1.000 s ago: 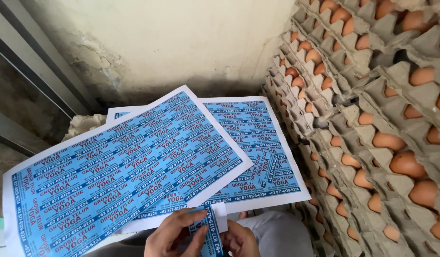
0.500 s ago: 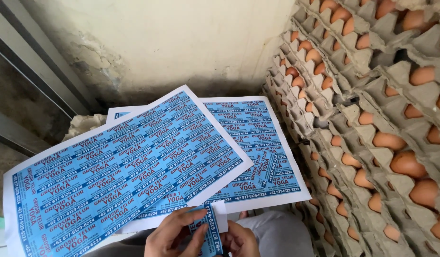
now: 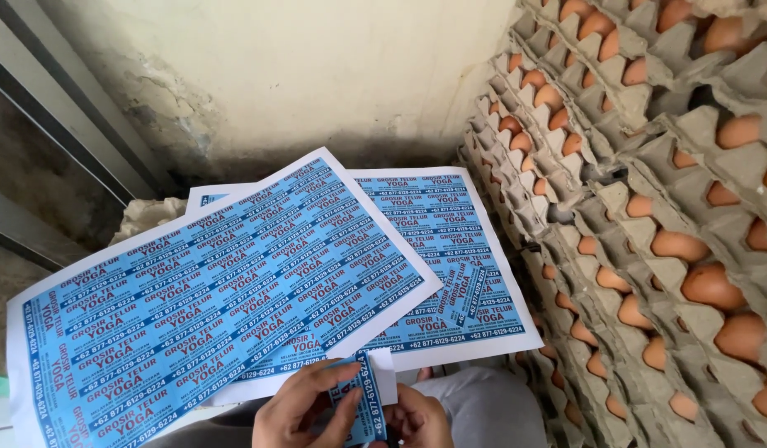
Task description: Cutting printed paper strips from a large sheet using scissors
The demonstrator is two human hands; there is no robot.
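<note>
At the bottom edge of the frame, just below the large blue label sheet (image 3: 209,307), a person's left hand (image 3: 305,411) and right hand (image 3: 417,419) meet over a single narrow blue sticker strip (image 3: 368,402), each pinching it between thumb and fingers, with a white tab of backing paper (image 3: 385,377) standing up from the strip's upper end. The strip is held upright, nearly touching the lower border of the large sheet, and hovers above the person's grey-clad lap (image 3: 483,406). The large sheet, printed with rows of small blue labels inside a white margin, lies tilted and overlaps a second, matching sheet (image 3: 437,249) that sits behind and to its right. To the right of both sheets, close to the second one's edge, rise stacked grey pulp egg trays (image 3: 649,249) filled with brown eggs (image 3: 711,286). Behind the sheets stands a stained, pale plaster wall (image 3: 317,66), and to the left of the large sheet runs a dark metal door frame (image 3: 60,99).
</note>
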